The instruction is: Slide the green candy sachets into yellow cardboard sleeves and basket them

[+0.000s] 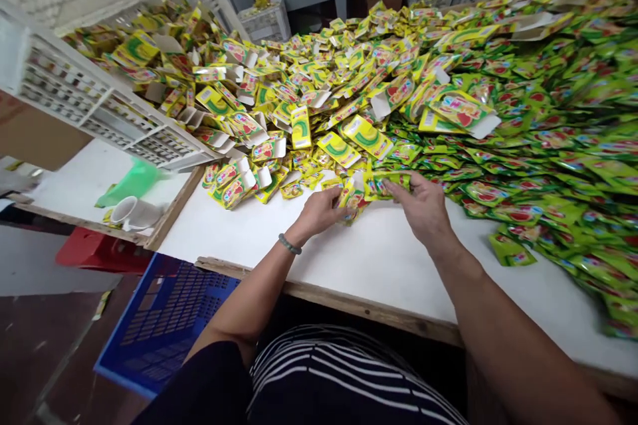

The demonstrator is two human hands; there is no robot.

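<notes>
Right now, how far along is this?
Maybe done: boxes in crate, contents unclear. In hand: left hand holds a yellow box, right hand a green packet against it. Left to do: heaped packets, open boxes on the table.

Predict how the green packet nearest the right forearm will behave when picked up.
The green packet likely flexes, as its film looks thin and creased. Its glossy face may slip. Lying flat, it seems unlikely to roll.
</notes>
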